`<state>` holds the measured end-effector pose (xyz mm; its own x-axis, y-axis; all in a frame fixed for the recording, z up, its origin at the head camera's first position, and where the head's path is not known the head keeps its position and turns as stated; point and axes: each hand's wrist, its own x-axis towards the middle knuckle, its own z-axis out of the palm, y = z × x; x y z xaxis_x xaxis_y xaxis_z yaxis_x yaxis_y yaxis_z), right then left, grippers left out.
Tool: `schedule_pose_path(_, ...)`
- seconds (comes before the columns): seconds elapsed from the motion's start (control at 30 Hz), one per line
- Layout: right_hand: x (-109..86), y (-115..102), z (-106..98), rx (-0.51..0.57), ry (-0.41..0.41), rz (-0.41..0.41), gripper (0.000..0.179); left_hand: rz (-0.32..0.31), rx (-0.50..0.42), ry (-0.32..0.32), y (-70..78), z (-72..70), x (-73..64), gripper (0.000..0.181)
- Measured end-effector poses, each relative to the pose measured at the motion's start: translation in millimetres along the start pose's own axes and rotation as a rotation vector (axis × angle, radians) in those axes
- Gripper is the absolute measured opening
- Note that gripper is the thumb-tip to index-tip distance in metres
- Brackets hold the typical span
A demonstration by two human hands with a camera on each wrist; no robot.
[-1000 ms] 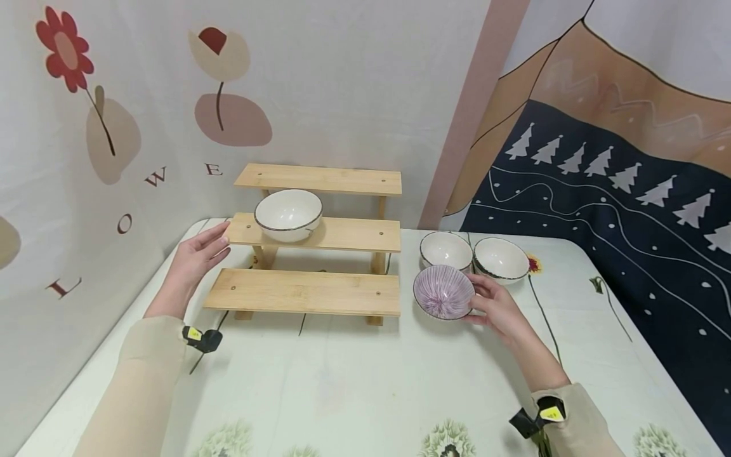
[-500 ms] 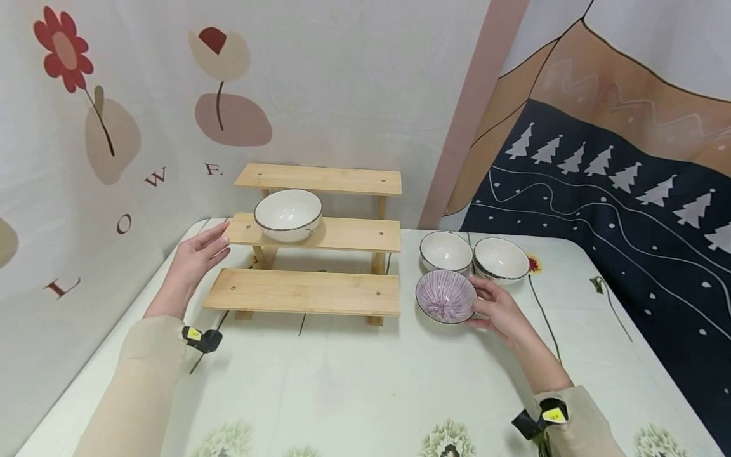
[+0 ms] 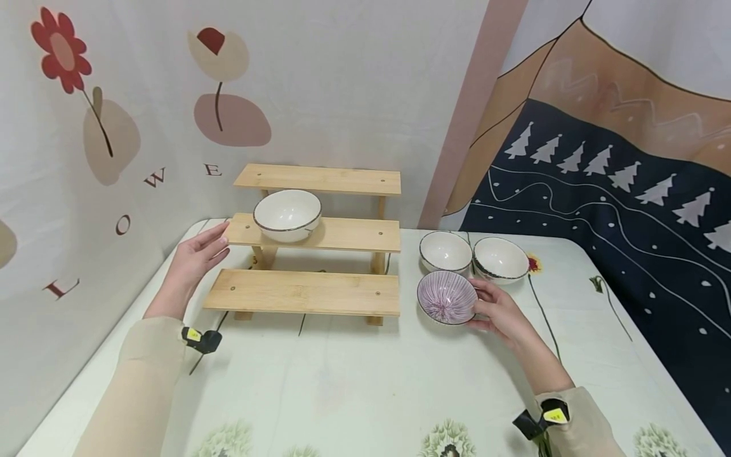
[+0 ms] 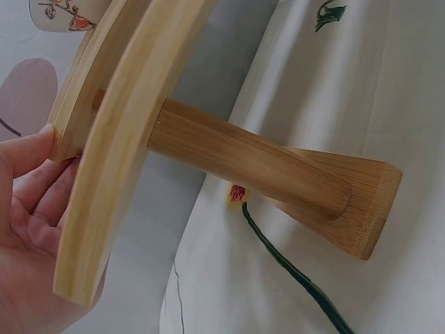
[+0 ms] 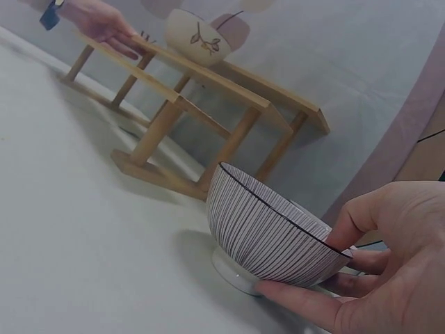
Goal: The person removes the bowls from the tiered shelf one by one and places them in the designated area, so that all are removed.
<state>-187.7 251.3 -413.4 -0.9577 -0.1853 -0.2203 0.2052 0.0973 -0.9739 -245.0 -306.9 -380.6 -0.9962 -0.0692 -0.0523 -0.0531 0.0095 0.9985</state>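
Observation:
My right hand [image 3: 499, 312] holds a small bowl [image 3: 447, 297] with purple stripes by its right side. In the right wrist view one digit lies at the dark rim and another under the wall by the foot; whether the foot touches the table is unclear. My left hand [image 3: 197, 257] is at the left end of the middle board of a three-tier wooden shelf [image 3: 302, 292]. The left wrist view shows one fingertip [image 4: 47, 133] on that board's upper face and other fingers beneath. A larger white bowl [image 3: 288, 216] stands on the middle board's left half.
Two white bowls, one on the left [image 3: 445, 251] and one on the right [image 3: 501, 259], stand right of the shelf, just behind the striped bowl. A flower-printed white cloth covers the table [image 3: 342, 393]. Printed curtains [image 3: 342, 82] hang close behind the shelf.
My right hand and the striped bowl have come slightly down and toward me, a little rightward. The left hand stays at the shelf's end.

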Motion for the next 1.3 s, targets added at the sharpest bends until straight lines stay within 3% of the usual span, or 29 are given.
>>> schedule_pose_path(0.47, 1.2, -6.3, -3.8, -0.051, -0.027, 0.027, 0.063, -0.006, 0.029, -0.005, 0.3, -0.8, -1.8, 0.069)
schedule_pose_path(0.67, 1.2, -15.7, -10.8, -0.119, 0.037, 0.024, 0.062, -0.015, 0.070, 0.003, -0.8, -0.7, -0.3, 0.067)
schedule_pose_path(0.93, 3.2, -32.5, -17.9, -0.156, 0.189, -0.031, 0.058, 0.009, 0.020, -0.001, -1.5, -1.1, -0.2, 0.069)
schedule_pose_path(1.3, 5.5, -55.3, -10.9, -0.207, 0.232, -0.093, 0.055, -0.003, 0.062, 0.001, 0.4, -0.8, -0.5, 0.070)
